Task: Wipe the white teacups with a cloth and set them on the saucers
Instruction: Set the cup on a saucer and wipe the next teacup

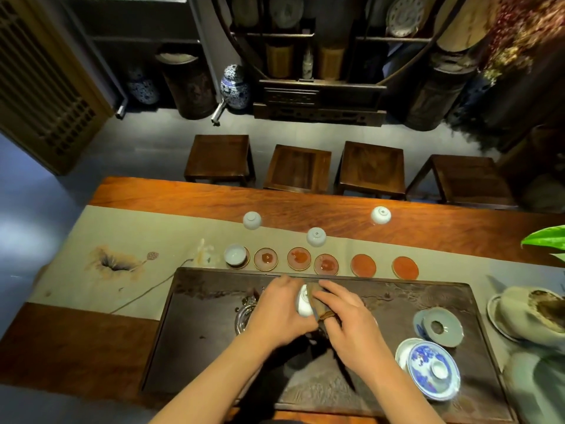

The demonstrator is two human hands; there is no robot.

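Observation:
My left hand (276,310) grips a white teacup (303,302) over the dark tea tray (214,347). My right hand (345,313) presses a brown cloth (319,304) against that cup. Beyond the tray runs a row of several round saucers (265,259). The leftmost saucer carries an upright white teacup (235,254). Three more white teacups stand upside down farther back: one at the left (252,220), one in the middle (316,236), one at the right (381,215).
A blue-and-white lidded bowl (434,373) and a celadon strainer dish (440,327) sit on the tray's right. A cloth-draped dish (532,313) is at the far right, a green leaf (547,240) above it. Several wooden stools (298,168) line the table's far side.

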